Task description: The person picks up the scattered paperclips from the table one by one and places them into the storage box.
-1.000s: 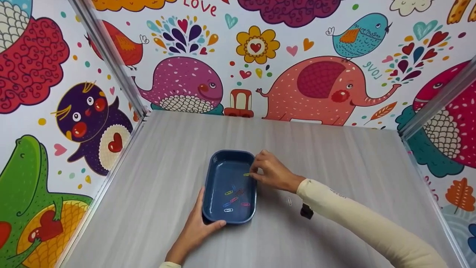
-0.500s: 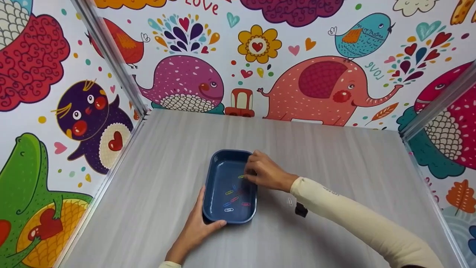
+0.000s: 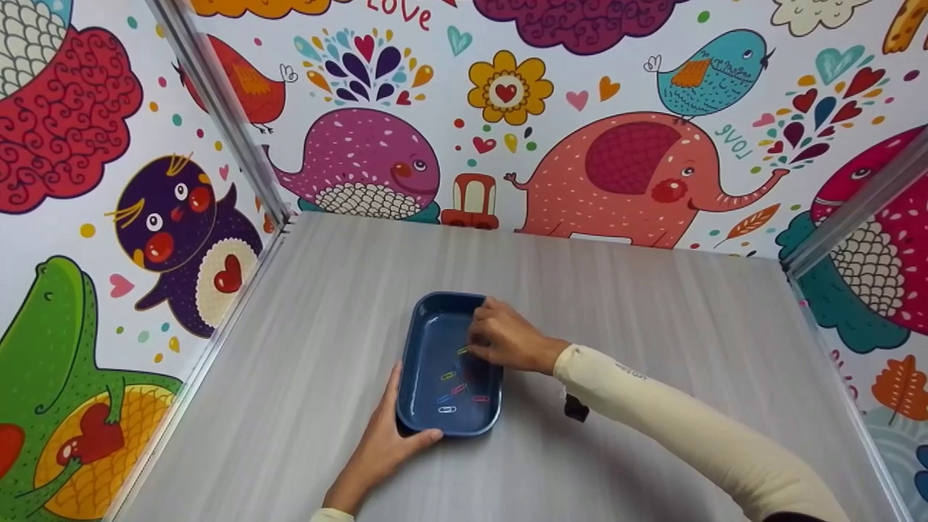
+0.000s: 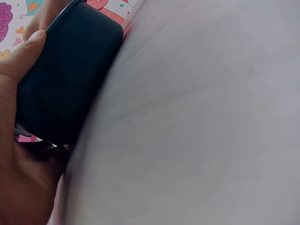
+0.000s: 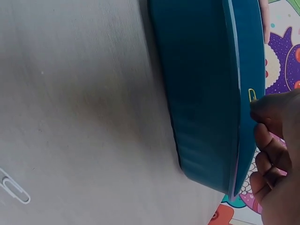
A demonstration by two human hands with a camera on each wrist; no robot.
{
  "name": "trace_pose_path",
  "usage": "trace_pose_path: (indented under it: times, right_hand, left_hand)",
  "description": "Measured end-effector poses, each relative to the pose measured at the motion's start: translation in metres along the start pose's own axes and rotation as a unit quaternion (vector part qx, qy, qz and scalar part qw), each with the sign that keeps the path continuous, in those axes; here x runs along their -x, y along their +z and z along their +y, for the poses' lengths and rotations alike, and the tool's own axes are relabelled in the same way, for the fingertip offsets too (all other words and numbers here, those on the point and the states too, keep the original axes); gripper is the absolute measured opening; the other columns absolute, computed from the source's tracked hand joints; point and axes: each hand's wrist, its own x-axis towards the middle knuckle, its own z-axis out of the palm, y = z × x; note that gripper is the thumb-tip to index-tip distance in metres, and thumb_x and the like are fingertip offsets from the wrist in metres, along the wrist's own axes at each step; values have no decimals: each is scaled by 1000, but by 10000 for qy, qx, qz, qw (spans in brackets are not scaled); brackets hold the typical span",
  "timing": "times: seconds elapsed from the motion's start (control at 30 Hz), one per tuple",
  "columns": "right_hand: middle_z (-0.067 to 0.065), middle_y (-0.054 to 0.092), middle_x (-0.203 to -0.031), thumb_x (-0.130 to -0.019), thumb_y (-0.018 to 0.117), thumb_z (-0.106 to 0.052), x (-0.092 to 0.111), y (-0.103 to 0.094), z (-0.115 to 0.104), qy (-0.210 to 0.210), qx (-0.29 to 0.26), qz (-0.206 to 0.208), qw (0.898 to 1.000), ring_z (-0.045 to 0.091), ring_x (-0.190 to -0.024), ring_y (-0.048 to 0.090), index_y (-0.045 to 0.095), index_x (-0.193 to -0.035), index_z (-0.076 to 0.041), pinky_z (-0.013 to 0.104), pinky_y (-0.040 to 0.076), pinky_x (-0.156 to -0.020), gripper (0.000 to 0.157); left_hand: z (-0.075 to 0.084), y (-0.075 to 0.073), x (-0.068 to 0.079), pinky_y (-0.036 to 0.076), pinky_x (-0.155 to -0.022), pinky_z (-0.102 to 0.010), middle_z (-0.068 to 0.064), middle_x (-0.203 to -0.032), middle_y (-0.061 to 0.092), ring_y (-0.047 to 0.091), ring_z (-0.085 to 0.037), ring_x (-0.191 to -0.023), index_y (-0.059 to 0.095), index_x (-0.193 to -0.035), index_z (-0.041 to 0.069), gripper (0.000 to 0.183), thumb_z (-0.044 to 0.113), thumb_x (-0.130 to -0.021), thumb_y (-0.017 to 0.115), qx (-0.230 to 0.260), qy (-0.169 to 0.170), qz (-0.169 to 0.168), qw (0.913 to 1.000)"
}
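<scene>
A dark blue rectangular tray (image 3: 435,337) stands on the table. My left hand (image 3: 388,435) holds its near left corner, thumb at the near side and fingers along the left wall. Over the tray's right side, my right hand (image 3: 511,337) pinches a yellow paper clip (image 5: 252,94) between thumb and forefinger, the remaining fingers curled. Several paper clips lie on the tray floor, among them a yellow paper clip (image 3: 448,375), a white paper clip (image 3: 447,410), a blue paper clip (image 3: 444,399) and a pink paper clip (image 3: 480,399). The right hand hides part of the tray.
On the table right of the tray lies a white paper clip (image 5: 15,189), mostly covered by the right sleeve (image 3: 645,399) in the head view. Walls with cartoon animals (image 3: 616,181) and metal corner posts (image 3: 221,116) bound the table.
My right hand has moved left and slightly nearer, from the tray's right rim to over its inside, carrying the yellow paper clip. The left hand and the tray have stayed put.
</scene>
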Motion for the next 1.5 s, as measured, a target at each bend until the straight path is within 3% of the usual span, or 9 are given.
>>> trace_pose_path:
  times: [0.33,0.7,0.93,1.2,1.5]
  right_hand:
    - [2,72,-91,-97,85,-20,-9,9,-7,-185,145,-19,9997,22,-87,53,85,-98,-11,36,44,-75,9]
    - [1,71,-91,-98,85,-23,-23,18,-15,-240,266,-132,9993,20,-86,52,85,-98,-12,34,40,-76,11]
    - [1,74,-96,-98,85,-22,-26,22,-19,-248,69,-140,9996,20,-89,53,85,-104,-12,34,42,-78,12]
    - [2,75,-97,-97,87,-21,-13,16,-19,-290,-178,41,9994,21,-88,51,86,-105,-9,36,40,-78,14]
    - [3,74,-94,-95,88,-15,12,8,-11,-320,-511,417,9973,20,-90,53,84,-101,-8,38,48,-78,10]
  left_hand:
    - [2,-1,2,19,-131,-65,-22,-182,18,22,-44,-166,8,-178,13,131,36,-85,98,-110,-98,-31,9999]
    - [0,0,1,18,-131,-64,-24,-181,18,22,-43,-166,9,-178,11,131,33,-85,98,35,-52,-44,10000]
    - [0,-1,1,18,-131,-65,-24,-181,17,22,-44,-166,8,-178,12,130,34,-86,98,41,-52,-48,10000]
    - [1,-2,2,18,-131,-65,-25,-181,17,21,-45,-165,8,-178,11,131,33,-86,98,-2,5,-65,10000]
    - [1,-1,1,17,-131,-64,-25,-180,20,23,-45,-165,9,-178,10,131,32,-85,98,52,2,-39,10000]
